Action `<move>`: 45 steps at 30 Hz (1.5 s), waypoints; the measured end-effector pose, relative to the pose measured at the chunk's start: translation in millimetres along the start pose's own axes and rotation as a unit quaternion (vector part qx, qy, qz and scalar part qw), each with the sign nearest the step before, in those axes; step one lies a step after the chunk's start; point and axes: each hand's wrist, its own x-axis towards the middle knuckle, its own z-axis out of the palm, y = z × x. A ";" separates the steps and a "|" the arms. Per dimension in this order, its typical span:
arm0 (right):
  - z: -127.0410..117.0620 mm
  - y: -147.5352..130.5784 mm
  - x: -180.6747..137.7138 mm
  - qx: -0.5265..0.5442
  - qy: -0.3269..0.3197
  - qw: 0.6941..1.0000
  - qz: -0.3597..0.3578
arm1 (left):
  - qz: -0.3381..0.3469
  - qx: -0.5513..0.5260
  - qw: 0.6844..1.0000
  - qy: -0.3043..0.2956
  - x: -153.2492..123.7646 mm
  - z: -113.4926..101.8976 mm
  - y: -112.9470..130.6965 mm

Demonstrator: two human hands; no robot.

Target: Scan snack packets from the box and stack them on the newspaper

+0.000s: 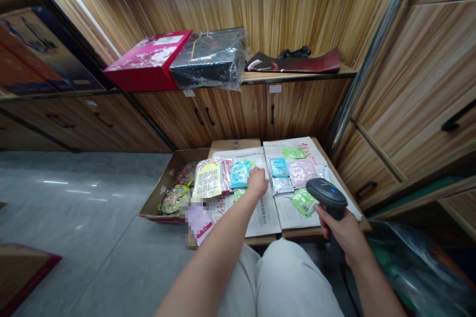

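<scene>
A black barcode scanner point(327, 195) is gripped in my right hand point(342, 230), its head tilted over the newspaper. Close to that hand lies a green packet point(304, 202); whether a finger touches it I cannot tell. My left hand point(258, 181) is closed at the right edge of a blue packet point(240, 174) with a green one behind it. What its fingers pinch is hidden. Left of these is a yellow printed packet point(207, 178) beside red ones. On the right newspaper point(293, 221) are another blue packet point(278, 167), a pink packet point(302, 172) and a green packet point(293, 153).
An open cardboard box point(152, 203) with colourful wrapped items stands at left. Behind, a shelf carries a red box point(148, 61) and a plastic-wrapped black box point(208, 56). Wooden cabinets point(238, 113) close off the back and right. A clear plastic bag point(420, 262) lies at lower right.
</scene>
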 end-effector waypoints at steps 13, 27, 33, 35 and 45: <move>-8.5 12.7 13.2 -0.011 0.031 0.999 0.014 | -0.256 -0.284 0.921 0.077 65.0 44.7 30.9; -0.1 -0.9 3.7 -0.018 -0.029 0.999 0.002 | -0.222 -0.583 0.777 0.087 28.7 -13.5 -5.3; 5.3 2.7 -0.1 -0.053 -0.067 0.996 -0.008 | -0.219 -0.630 0.734 0.128 15.7 -9.6 -16.9; 8.2 4.9 -2.0 -0.063 -0.070 0.995 -0.017 | -0.211 -0.642 0.725 0.129 16.4 -8.5 -17.1; 15.3 1.3 -6.3 -0.077 -0.064 0.995 -0.015 | -0.183 -0.648 0.732 0.101 15.9 -4.0 -16.2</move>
